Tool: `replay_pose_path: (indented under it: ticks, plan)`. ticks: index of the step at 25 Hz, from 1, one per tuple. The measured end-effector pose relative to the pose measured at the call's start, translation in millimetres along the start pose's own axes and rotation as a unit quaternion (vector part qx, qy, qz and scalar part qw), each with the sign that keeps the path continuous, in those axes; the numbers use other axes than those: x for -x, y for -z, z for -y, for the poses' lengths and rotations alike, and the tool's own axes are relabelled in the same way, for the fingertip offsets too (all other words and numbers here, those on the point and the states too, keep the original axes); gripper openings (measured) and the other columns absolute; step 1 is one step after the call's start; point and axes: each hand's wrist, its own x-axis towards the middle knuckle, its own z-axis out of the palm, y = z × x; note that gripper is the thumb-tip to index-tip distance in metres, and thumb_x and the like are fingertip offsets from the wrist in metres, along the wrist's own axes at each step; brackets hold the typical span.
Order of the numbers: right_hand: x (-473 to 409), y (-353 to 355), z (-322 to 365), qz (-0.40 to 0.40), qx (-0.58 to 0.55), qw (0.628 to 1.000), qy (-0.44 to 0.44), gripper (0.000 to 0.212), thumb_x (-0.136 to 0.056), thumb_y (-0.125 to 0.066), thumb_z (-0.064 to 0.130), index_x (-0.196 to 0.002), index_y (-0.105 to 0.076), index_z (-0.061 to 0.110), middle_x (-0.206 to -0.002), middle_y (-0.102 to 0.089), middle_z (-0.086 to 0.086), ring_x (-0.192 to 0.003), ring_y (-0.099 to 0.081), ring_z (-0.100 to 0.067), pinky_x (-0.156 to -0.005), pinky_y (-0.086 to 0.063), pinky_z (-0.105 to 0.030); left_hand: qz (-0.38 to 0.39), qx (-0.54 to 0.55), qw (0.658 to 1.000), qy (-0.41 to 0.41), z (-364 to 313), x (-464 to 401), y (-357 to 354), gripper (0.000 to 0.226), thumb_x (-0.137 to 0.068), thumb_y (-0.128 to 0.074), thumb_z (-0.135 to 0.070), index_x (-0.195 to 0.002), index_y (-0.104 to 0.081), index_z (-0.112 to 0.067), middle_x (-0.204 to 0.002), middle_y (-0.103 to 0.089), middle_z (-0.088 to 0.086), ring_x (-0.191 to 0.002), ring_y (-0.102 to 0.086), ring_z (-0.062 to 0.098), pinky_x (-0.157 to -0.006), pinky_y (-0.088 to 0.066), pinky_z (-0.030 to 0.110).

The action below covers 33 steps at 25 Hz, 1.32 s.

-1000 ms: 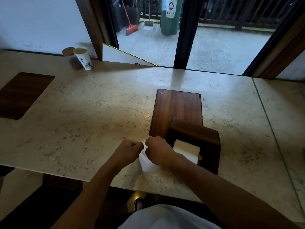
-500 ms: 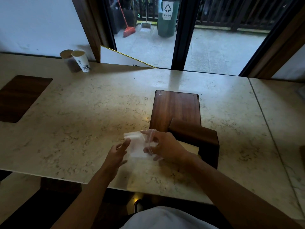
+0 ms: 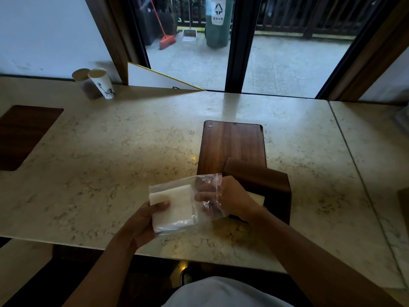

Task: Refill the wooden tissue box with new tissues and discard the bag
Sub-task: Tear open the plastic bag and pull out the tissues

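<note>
A clear plastic bag holds a white stack of tissues just above the counter's near edge. My left hand grips the stack's left end through the bag, thumb on top. My right hand has its fingers inside the bag's open right end. Right behind that hand lies the dark wooden tissue box on its side, with white tissue showing in its open end. The box's flat wooden lid lies on the counter behind it.
The marble counter runs left to right, with a dark wooden inset at far left. Two paper cups stand at the back left. Beyond the glass door a green bin, a broom and a dustpan stand outside.
The bag of tissues has come up between my hands and turned flat. My left hand has closed on its left end, and my right hand's fingers have gone into the open end.
</note>
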Motion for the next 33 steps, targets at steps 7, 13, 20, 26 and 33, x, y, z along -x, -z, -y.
replay_pose_path:
  ticks: [7, 13, 20, 26, 33]
  plan:
    - [1.1, -8.3, -3.0, 0.078, 0.075, 0.991, 0.077, 0.026, -0.087, -0.075, 0.012, -0.113, -0.074, 0.017, -0.109, -0.077, -0.009, -0.099, -0.074, -0.029, -0.084, -0.062, -0.04, 0.02, -0.011, 1.0, -0.009, 3.5, 3.4, -8.3, 0.057, -0.073, -0.079, -0.009, -0.128, -0.064, -0.003, -0.124, -0.067, 0.028, -0.106, -0.07, 0.043, -0.075, -0.062, 0.057]
    - [-4.8, -18.1, -14.1, 0.052, 0.141, 0.986, 0.072, 0.026, -0.083, -0.081, 0.025, -0.107, -0.076, 0.015, -0.101, -0.077, -0.008, -0.091, -0.074, -0.021, -0.084, -0.062, -0.041, -0.013, -0.083, 0.996, -0.013, 4.6, 2.6, -21.5, 0.065, -0.072, -0.084, -0.013, -0.131, -0.059, -0.004, -0.124, -0.067, 0.03, -0.112, -0.067, 0.046, -0.079, -0.062, 0.054]
    - [1.4, -13.8, -17.4, -0.003, -0.001, 0.999, 0.038, 0.018, -0.087, -0.076, 0.011, -0.099, -0.076, 0.025, -0.09, -0.079, 0.007, -0.088, -0.076, -0.012, -0.076, -0.062, -0.027, -0.035, -0.06, 0.997, -0.035, -2.7, -0.6, -16.7, 0.045, -0.085, -0.073, -0.005, -0.127, -0.062, 0.008, -0.128, -0.065, 0.031, -0.117, -0.065, 0.045, -0.084, -0.061, 0.049]
    - [8.5, 10.0, -15.3, -0.026, -0.026, 0.998, -0.05, 0.026, -0.089, -0.073, 0.016, -0.115, -0.075, 0.011, -0.112, -0.077, -0.005, -0.101, -0.074, -0.021, -0.091, -0.06, -0.043, -0.124, -0.088, 0.986, -0.063, -4.0, -1.4, -1.9, 0.029, -0.078, -0.075, -0.001, -0.105, -0.071, 0.009, -0.111, -0.07, 0.035, -0.083, -0.075, 0.038, -0.066, -0.064, 0.04]
    - [4.9, 38.0, -15.9, -0.121, -0.096, 0.986, -0.066, 0.037, -0.087, -0.076, 0.011, -0.122, -0.069, 0.005, -0.116, -0.074, -0.006, -0.099, -0.073, -0.016, -0.074, -0.063, -0.029, -0.231, 0.036, 0.968, -0.096, -12.9, 0.0, 26.8, 0.007, -0.09, -0.064, -0.002, -0.088, -0.07, -0.005, -0.092, -0.08, 0.017, -0.08, -0.078, 0.03, -0.061, -0.064, 0.036]
